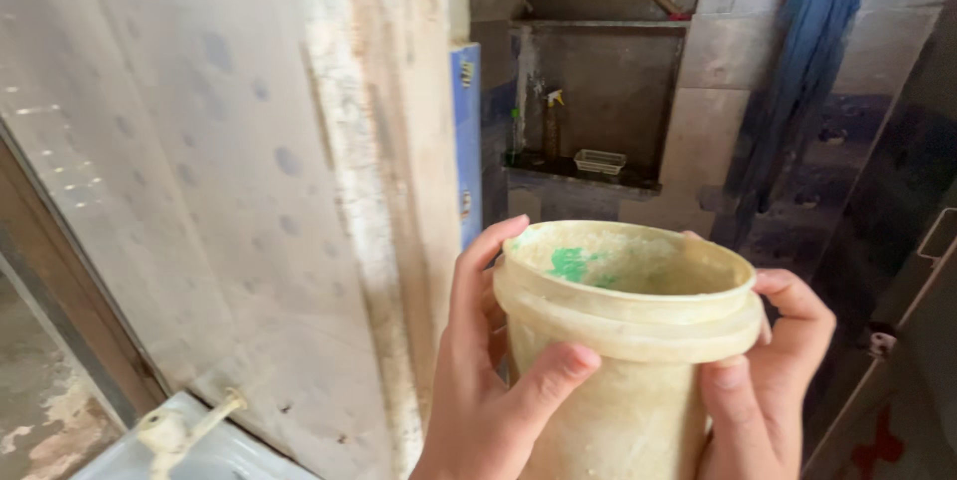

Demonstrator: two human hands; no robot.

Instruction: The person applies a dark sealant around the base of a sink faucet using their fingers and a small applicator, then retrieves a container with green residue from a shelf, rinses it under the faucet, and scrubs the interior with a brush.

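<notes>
Gripping from both sides, the left hand (pixel 488 380) and the right hand (pixel 773 380) close around a cream-coloured plastic jar (pixel 628 340) held upright in the lower middle of the head view. The left thumb lies across the front wall just under the rim band, with the remaining left fingers curled behind the far side; the right thumb presses the front wall on the opposite side, and the right fingers wrap the rim band from the outside. This opposed two-sided hold keeps the open mouth level and turned toward the camera, which appears to suit inspection of the interior. Inside, a pale residue coats the wall, with a green smear (pixel 571 263) near the left inner edge. The outer surface looks dull and stained. Left of the jar stands a tall, pale, speckled panel (pixel 199 171) with a rough, worn edge; it lies close to the left hand and limits room on that side. Below it, at the lower left, sits a light blue basin edge (pixel 214 455) with a cream tap handle (pixel 179 428). Beyond the jar, well apart, a wall niche (pixel 598 101) holds a spray bottle (pixel 551 126) and a small clear tray (pixel 600 161). A blue cloth (pixel 807 71) hangs on the tiled wall at upper right.
</notes>
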